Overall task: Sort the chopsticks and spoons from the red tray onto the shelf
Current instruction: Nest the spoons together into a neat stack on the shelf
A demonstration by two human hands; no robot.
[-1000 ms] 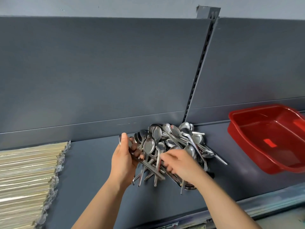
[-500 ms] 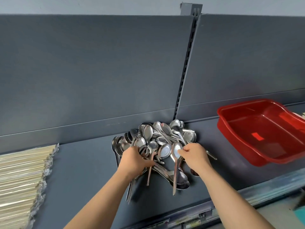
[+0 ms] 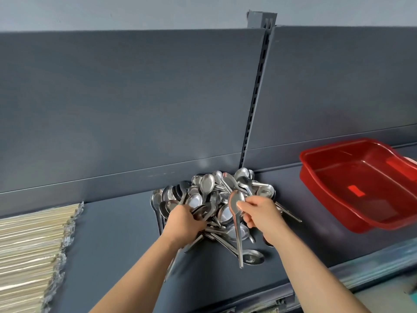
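Grey shelf (image 3: 117,233), chopsticks (image 3: 29,245) left edge, spoons (image 3: 214,195) centre

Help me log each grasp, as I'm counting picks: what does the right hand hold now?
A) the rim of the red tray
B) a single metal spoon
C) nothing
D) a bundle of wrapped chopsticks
B: the right hand pinches one spoon just below its bowl, with the handle hanging down in front of the spoon pile.
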